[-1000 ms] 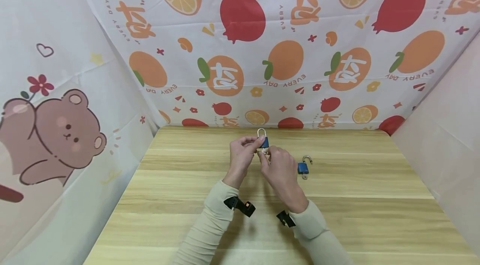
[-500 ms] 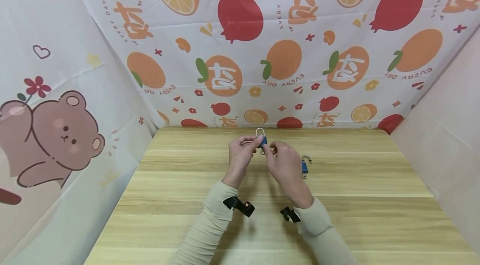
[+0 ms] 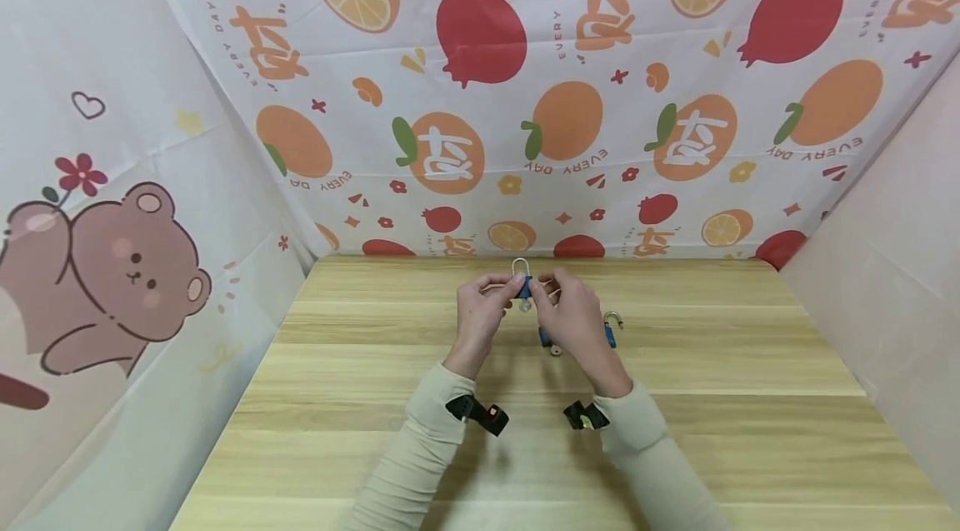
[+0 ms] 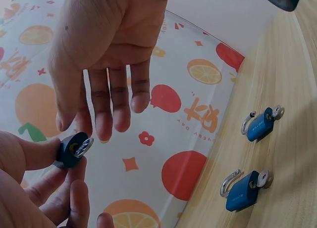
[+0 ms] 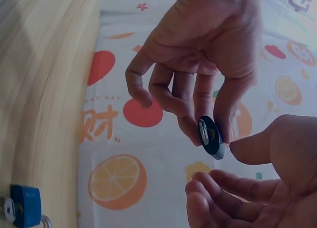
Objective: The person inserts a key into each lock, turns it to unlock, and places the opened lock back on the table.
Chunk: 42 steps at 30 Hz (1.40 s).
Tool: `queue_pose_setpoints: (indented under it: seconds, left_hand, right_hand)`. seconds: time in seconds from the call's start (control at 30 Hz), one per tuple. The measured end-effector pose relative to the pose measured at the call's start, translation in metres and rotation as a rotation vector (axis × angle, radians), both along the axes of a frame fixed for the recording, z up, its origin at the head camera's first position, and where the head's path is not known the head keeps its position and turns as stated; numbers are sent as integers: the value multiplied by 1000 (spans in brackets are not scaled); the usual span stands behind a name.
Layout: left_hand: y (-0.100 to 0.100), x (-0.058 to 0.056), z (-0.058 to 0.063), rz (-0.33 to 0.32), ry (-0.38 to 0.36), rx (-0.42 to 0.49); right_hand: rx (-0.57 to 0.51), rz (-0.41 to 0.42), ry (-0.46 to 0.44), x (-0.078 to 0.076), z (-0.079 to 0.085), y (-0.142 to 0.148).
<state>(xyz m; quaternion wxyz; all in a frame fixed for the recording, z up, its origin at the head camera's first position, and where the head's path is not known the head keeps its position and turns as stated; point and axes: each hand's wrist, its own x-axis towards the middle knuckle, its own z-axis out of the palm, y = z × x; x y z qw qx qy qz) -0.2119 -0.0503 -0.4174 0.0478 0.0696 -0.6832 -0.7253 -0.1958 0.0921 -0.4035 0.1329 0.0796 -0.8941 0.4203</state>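
Observation:
My left hand [image 3: 480,314] grips a small blue padlock [image 3: 524,290] between thumb and fingers, its silver shackle upward. A silver key [image 3: 526,306] sticks out of the lock's underside. In the left wrist view the padlock [image 4: 72,150] shows its keyhole end, with my left hand [image 4: 29,178] around it. My right hand [image 3: 573,318] is right beside the lock, its fingers loosely extended. Its thumb is against or just off the lock's edge; I cannot tell which. The right wrist view has the padlock [image 5: 212,138] in the left hand [image 5: 208,45], near the right hand [image 5: 257,173].
Two more blue padlocks lie on the wooden table [image 3: 337,398], shackles open and keys in: a nearer padlock [image 4: 243,191] and a farther padlock [image 4: 261,125]. Both are partly hidden behind my right hand in the head view. A fruit-print cloth [image 3: 480,147] hangs behind the table.
My right hand has left the key and moved slightly right and upward beside the lock. The left hand keeps its grip. A padlock beneath the right hand has come into sight.

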Motion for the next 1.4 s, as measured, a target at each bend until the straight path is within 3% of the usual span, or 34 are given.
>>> queue_pose_setpoints:
  seconds: [0.27,0.63,1.0,1.4]
  left_hand:
    - [0,-1,-1,-9,22,-1]
    - [-1,-2,-2,-17,29,-13]
    - [-1,0,1,-3,51,-70]
    - [-7,-3,-2,-54,73,-62]
  right_hand:
    - [-126,129,-138,-9,-3,7]
    - [-270,178,-196,-11,-6,7]
    - [-369,148,-265,-10,-5,6]
    - [-438,125,-298,-9,-3,8]
